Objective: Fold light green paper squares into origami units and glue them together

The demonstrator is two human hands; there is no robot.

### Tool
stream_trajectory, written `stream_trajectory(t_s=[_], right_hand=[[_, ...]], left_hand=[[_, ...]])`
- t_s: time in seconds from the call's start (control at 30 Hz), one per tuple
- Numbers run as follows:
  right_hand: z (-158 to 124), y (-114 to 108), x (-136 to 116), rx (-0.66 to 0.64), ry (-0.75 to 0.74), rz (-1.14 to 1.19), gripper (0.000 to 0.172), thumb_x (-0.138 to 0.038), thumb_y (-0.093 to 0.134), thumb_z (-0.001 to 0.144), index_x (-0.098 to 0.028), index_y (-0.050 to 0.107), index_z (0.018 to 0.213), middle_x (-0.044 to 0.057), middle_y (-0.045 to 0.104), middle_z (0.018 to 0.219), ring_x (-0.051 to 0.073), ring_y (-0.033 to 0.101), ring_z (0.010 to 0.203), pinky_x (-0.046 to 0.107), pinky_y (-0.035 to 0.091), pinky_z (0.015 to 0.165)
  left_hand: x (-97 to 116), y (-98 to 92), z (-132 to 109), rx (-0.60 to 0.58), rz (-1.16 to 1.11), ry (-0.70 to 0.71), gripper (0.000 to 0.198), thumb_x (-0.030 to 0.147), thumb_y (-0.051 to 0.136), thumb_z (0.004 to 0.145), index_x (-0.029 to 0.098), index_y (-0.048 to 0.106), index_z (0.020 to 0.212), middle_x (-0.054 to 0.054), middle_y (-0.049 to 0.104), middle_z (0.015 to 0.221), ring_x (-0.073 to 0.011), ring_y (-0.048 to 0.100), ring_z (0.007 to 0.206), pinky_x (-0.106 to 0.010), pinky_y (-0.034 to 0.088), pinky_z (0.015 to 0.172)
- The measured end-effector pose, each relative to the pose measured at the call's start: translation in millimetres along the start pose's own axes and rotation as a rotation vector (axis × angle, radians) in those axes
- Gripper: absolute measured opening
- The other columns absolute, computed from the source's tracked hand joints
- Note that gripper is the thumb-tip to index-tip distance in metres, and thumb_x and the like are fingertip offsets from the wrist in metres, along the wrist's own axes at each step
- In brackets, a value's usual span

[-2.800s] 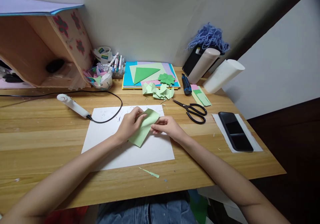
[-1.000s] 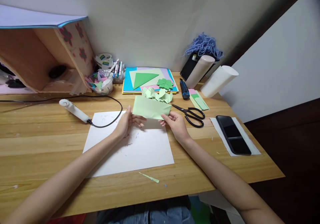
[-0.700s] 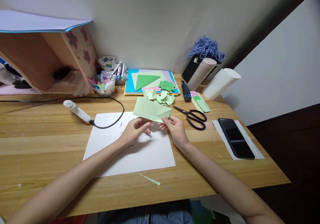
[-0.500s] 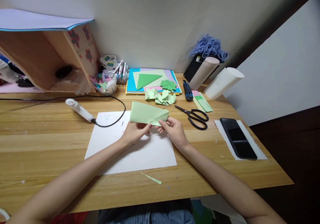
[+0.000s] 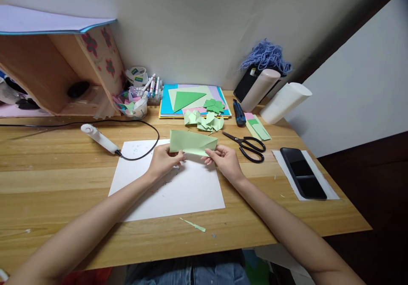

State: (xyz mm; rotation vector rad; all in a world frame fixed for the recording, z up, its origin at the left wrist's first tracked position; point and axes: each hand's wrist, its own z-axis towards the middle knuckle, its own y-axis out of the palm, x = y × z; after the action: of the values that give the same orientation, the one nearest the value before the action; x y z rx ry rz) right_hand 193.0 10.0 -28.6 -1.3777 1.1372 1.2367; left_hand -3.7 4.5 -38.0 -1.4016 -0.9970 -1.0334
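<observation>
A light green sheet of paper (image 5: 193, 142) is held up above a white sheet (image 5: 188, 191) on the desk. My left hand (image 5: 162, 161) pinches its lower left edge between thumb and fingers. At the lower right corner, my right hand (image 5: 225, 161) grips it with the thumb on the near side. A diagonal crease shows near its right end. Beyond it lie folded pale green paper pieces (image 5: 210, 122) and a darker green paper clover (image 5: 214, 105). Black-handled scissors (image 5: 250, 145) rest right of my right hand.
A white glue gun (image 5: 99, 139) with a black cord lies left. Stacked coloured paper (image 5: 167, 102), a box cutter (image 5: 239, 113) and white rolls (image 5: 285, 102) stand or lie at the back. A phone (image 5: 302, 173) is at right. A thin green scrap (image 5: 193, 224) lies near the front edge.
My left hand has slid left along the green paper's lower edge to its left end. The paper has shifted slightly right and now stretches between both hands.
</observation>
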Motion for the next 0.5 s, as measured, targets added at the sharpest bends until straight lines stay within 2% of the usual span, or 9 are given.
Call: stream_trajectory(t_s=[0.23, 0.37, 0.43, 0.5], right_hand=[[5, -12, 1, 0.041, -0.008, -0.007, 0.025, -0.037, 0.064, 0.070, -0.013, 0.058, 0.065, 0.004, 0.064, 0.054, 0.015, 0.064, 0.056, 0.022, 0.048, 0.053], [9, -18, 2, 0.097, -0.014, 0.017, 0.026, -0.038, 0.066, 0.068, -0.013, 0.059, 0.069, 0.004, 0.065, 0.057, 0.013, 0.061, 0.052, 0.021, 0.049, 0.052], [9, -16, 3, 0.122, -0.005, 0.056, 0.027, -0.039, 0.066, 0.068, -0.013, 0.060, 0.073, 0.005, 0.067, 0.061, 0.011, 0.060, 0.051, 0.021, 0.049, 0.053], [7, -10, 5, 0.101, 0.019, 0.098, 0.029, -0.041, 0.065, 0.068, -0.013, 0.060, 0.075, 0.004, 0.067, 0.063, 0.012, 0.061, 0.053, 0.022, 0.050, 0.054]], left_hand=[[-4, -8.3, 9, 0.103, -0.056, -0.037, 0.018, 0.029, 0.060, 0.065, 0.011, 0.060, 0.065, -0.005, 0.065, 0.059, -0.0103, 0.055, 0.041, -0.019, 0.045, 0.041], [-3, -9.4, 9, 0.176, -0.073, -0.030, 0.021, 0.030, 0.057, 0.069, 0.011, 0.062, 0.072, -0.006, 0.066, 0.065, -0.0105, 0.057, 0.044, -0.020, 0.047, 0.044], [0, -5.9, 4, 0.146, -0.071, 0.021, 0.024, 0.033, 0.054, 0.073, 0.011, 0.062, 0.075, -0.006, 0.066, 0.066, -0.0107, 0.058, 0.046, -0.021, 0.049, 0.047], [4, -0.1, -1, 0.021, -0.056, 0.065, 0.027, 0.036, 0.052, 0.075, 0.011, 0.062, 0.081, -0.006, 0.066, 0.065, -0.0124, 0.060, 0.050, -0.022, 0.049, 0.050]])
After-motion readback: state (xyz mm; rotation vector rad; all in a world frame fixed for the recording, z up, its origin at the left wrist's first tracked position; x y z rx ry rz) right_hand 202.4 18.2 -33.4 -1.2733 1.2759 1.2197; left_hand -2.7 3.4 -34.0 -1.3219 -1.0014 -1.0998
